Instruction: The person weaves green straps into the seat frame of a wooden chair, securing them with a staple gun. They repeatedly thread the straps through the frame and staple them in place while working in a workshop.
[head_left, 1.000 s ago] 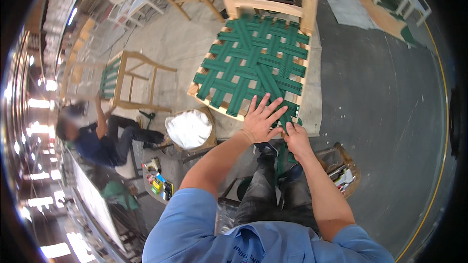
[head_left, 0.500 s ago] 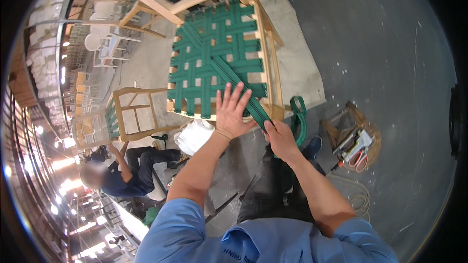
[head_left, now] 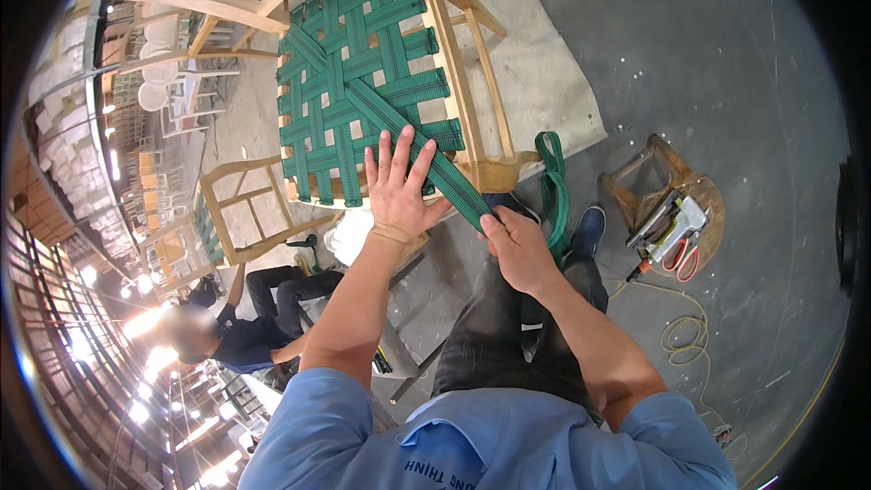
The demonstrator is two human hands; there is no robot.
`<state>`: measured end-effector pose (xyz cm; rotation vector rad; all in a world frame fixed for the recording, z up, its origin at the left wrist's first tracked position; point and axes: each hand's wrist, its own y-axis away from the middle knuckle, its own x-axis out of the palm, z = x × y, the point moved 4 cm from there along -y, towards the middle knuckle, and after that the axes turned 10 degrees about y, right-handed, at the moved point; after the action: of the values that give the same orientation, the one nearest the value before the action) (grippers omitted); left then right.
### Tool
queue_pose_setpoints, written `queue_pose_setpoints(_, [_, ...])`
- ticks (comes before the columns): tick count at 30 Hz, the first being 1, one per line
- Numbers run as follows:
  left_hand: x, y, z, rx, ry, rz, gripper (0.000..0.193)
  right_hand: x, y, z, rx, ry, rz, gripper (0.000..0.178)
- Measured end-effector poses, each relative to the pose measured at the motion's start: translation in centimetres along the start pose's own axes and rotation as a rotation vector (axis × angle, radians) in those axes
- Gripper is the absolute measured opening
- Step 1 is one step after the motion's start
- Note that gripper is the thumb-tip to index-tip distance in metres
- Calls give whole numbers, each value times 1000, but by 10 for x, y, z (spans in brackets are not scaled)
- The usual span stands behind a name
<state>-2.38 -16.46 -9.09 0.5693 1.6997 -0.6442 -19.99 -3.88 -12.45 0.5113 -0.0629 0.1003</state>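
A wooden chair frame point(head_left: 455, 62) stands before me, its seat woven from green webbing straps point(head_left: 343, 139). One loose green strap point(head_left: 381, 111) runs diagonally across the weave toward me, threaded under a crossing near the middle. My right hand point(head_left: 519, 249) grips this strap past the front corner of the seat, with fingers and thumb closed round it. The rest of the strap hangs in a loop point(head_left: 555, 183) beside that hand. My left hand point(head_left: 399, 191) lies with fingers spread at the seat's front edge, fingertips touching the webbing and the diagonal strap.
At right a low wooden stool point(head_left: 706, 209) bears a staple gun point(head_left: 682, 229) and red-handled scissors point(head_left: 682, 259). A coiled hose point(head_left: 685, 340) lies on the floor. A co-worker point(head_left: 240, 336) sits at left by another chair frame point(head_left: 238, 209). White chairs point(head_left: 159, 95) stand behind.
The chair and its webbing have shifted left and slightly up in view. My left hand has moved a little left. My right hand keeps hold of the strap.
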Motion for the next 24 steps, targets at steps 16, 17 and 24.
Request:
queue_pose_setpoints(16, [7, 3, 1, 46, -25, -49, 94, 2, 21, 9, -127, 131, -28, 38])
queue_pose_setpoints(17, [8, 3, 1, 43, -11, -46, 92, 2, 21, 9, -125, 135, -24, 38])
queue_pose_setpoints(24, [10, 3, 5, 33, -22, 21, 95, -13, 19, 1, -128, 135, -46, 36])
